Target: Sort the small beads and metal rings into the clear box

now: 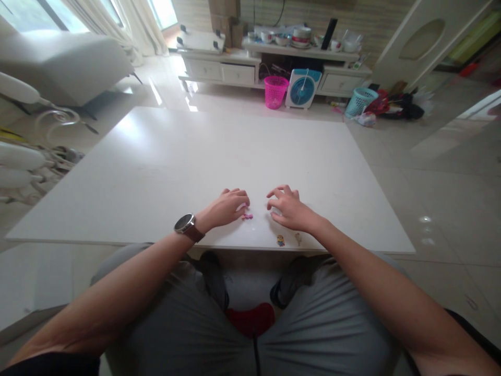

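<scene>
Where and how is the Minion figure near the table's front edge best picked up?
Probably by its left and right edges, in a light thumb-and-finger pinch by the right hand, coming down from above. The Minion figure is small and appears to lie flat on the white table, with bare surface around it; the pale piece lies apart to its right.

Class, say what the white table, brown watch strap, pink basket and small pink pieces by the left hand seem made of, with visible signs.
White table: glossy, from reflected glare; lacquered wood or stone, unclear.
Watch strap: probably leather, brown and dull.
Pink basket: likely moulded plastic, glossy, with bright colour and regular holes.
Pink pieces: perhaps plastic, too small to be sure.
</scene>
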The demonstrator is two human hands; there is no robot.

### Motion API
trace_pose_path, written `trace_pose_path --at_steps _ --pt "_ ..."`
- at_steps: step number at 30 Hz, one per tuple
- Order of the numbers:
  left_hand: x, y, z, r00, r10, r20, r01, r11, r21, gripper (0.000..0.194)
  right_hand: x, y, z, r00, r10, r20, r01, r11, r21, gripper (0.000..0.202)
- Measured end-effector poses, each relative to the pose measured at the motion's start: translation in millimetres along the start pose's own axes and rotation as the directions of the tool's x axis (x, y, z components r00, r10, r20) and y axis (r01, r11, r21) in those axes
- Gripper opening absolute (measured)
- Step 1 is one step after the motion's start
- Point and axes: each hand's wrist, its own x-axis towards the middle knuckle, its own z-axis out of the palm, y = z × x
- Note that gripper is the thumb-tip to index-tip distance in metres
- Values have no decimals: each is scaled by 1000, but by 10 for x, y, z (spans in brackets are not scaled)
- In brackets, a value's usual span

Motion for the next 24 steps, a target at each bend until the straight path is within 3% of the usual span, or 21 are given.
trace_pose_path --at_steps 5,24 --pt "2 -27 -16 999 26 30 -23 995 -100 24 -5 3 1 1000 -9 -4 9 1000 1 13" --pt "37 -72 94 1000 24 19 -21 991 -134 20 -1 4 11 1000 -14 7 14 1000 -15 12"
